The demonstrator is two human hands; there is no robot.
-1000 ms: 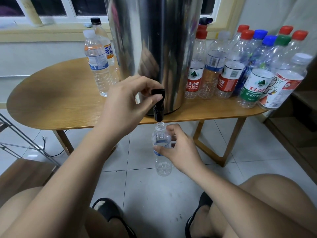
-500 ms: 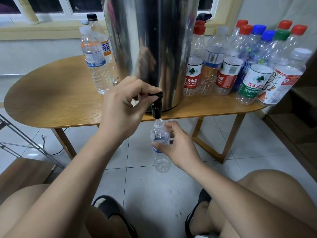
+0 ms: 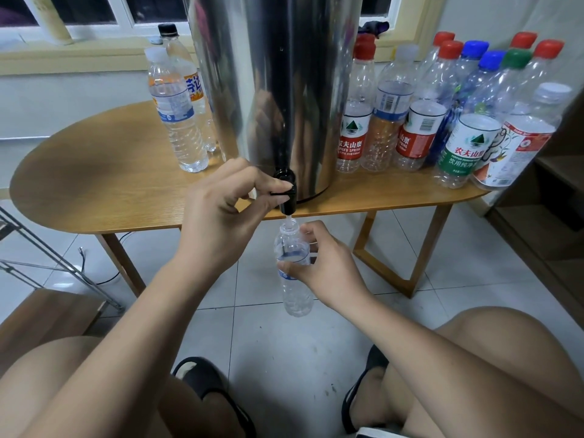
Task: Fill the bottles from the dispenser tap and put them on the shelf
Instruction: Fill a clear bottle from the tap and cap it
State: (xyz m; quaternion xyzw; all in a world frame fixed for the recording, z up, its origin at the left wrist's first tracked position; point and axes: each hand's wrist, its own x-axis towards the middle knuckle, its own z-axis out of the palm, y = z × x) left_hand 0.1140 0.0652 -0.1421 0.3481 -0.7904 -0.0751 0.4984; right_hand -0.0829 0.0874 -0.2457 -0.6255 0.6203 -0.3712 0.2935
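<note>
— Where is the little bottle?
— The clear bottle (image 3: pixel 295 279) is right under the black tap (image 3: pixel 287 197), out past the table edge and over the floor. It stands up straight and has no cap. A blue and white label goes round its middle.
— Is water going in?
— Yes. A thin white stream (image 3: pixel 288 219) falls from the spout into its mouth. How full it is cannot be told.
— Who holds it?
— The person's right hand (image 3: pixel 328 267) has its fingers and thumb curled round the middle of the bottle. The left hand (image 3: pixel 221 213) has bent fingers and pinches the tap's handle.
— What is the tap on?
— A big shiny metal dispenser (image 3: pixel 278 74). It stands on a wooden table (image 3: pixel 94 191) with a round end.
— What else is up there?
— Some capped bottles (image 3: pixel 177 121) stand left of the dispenser. A crowd of see-through bottles (image 3: pixel 417 128) with red, blue, green and white caps stands close together on its right.
— And the room?
— There are white floor tiles (image 3: pixel 284 343), and a window (image 3: pixel 94 11) behind the table. The person's bare knees and black slippers (image 3: pixel 205 380) show at the bottom.
</note>
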